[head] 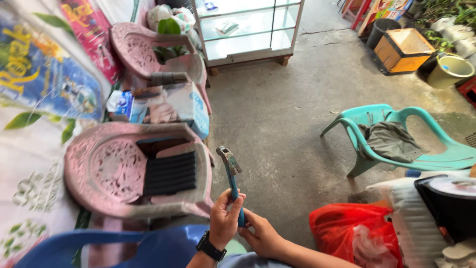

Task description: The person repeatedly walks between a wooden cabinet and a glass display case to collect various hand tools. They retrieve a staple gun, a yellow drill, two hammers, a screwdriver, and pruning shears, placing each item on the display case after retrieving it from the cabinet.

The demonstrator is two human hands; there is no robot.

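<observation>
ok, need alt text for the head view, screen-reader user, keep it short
Two bare hands, left hand with a black wristwatch and right hand, hold a blue-handled hammer upright over a concrete floor. Pink plastic chairs stand to the left; a teal chair with a grey cloth and a red plastic bag are to the right.

Hammer (231, 176) between both hands, chair (134, 171) left, bag (354, 233) right
</observation>
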